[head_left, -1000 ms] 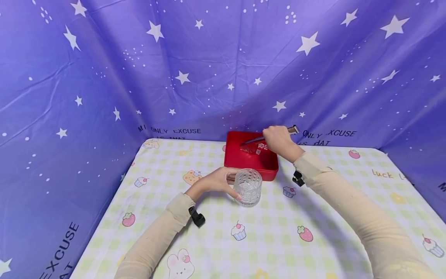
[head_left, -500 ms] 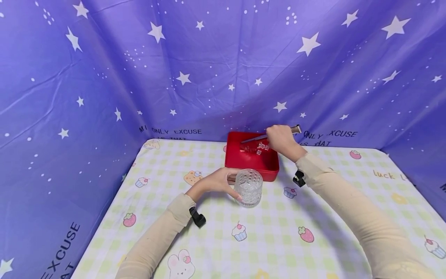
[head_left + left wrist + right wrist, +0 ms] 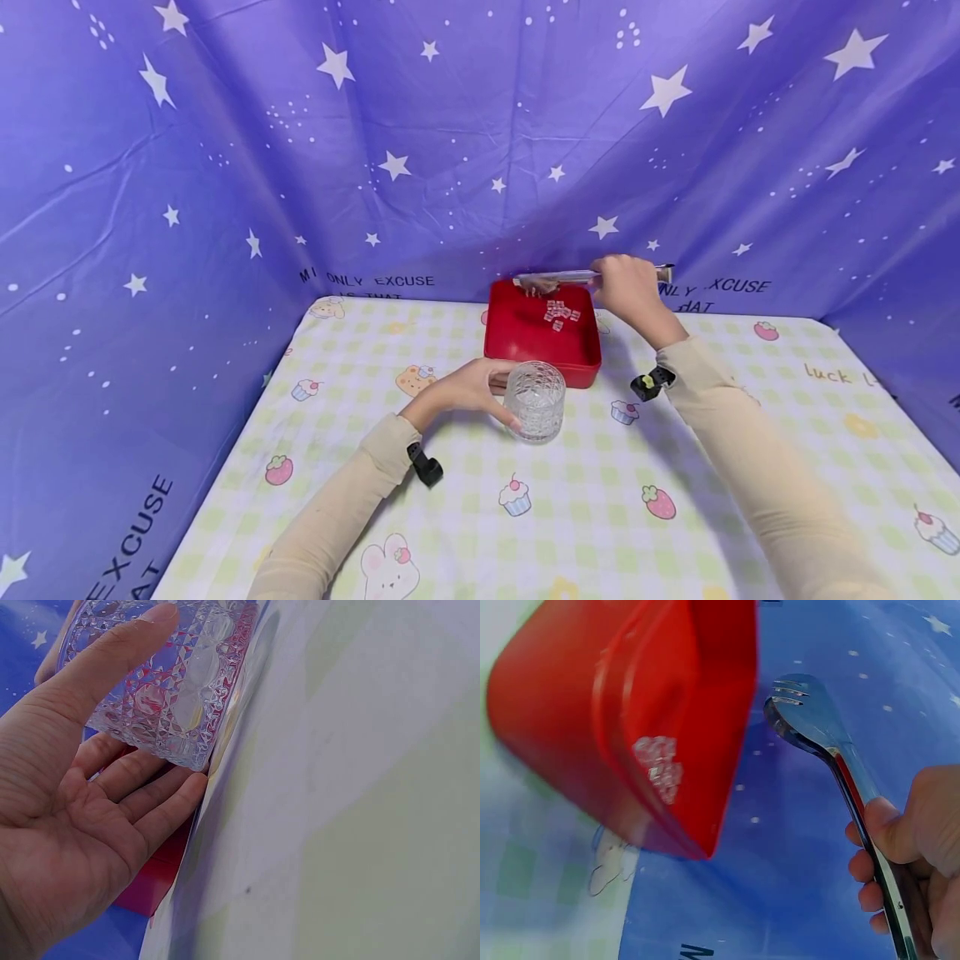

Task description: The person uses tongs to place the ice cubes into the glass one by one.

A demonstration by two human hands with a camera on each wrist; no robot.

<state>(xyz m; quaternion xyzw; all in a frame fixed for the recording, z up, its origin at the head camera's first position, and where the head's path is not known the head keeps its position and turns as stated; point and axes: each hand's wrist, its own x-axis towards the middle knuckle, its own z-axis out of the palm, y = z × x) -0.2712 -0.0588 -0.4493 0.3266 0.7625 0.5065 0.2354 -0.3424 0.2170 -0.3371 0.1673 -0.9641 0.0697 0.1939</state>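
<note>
A cut-glass tumbler (image 3: pixel 536 402) stands upright on the tablecloth, just in front of a red box (image 3: pixel 502 340). My left hand (image 3: pixel 471 388) holds it from the left, thumb on the near side and fingers round the far side, as the left wrist view (image 3: pixel 82 780) also has it. In my right hand (image 3: pixel 628 287) is a pair of metal tongs (image 3: pixel 847 780), raised over the box's back edge with the slotted tips pointing left. Whether something clear sits between the tips is hard to tell. Small clear cubes (image 3: pixel 558 312) lie together on the box's floor.
A star-printed blue-purple curtain (image 3: pixel 450 167) hangs right behind the box and along both sides. The checked tablecloth (image 3: pixel 585 500) with printed cupcakes and strawberries covers the table. A black wrist camera (image 3: pixel 426 467) is strapped to each forearm.
My right hand has lifted the tongs up out of the red box and shifted right and back. The clear cubes inside now show more fully. My left hand and the tumbler stay put.
</note>
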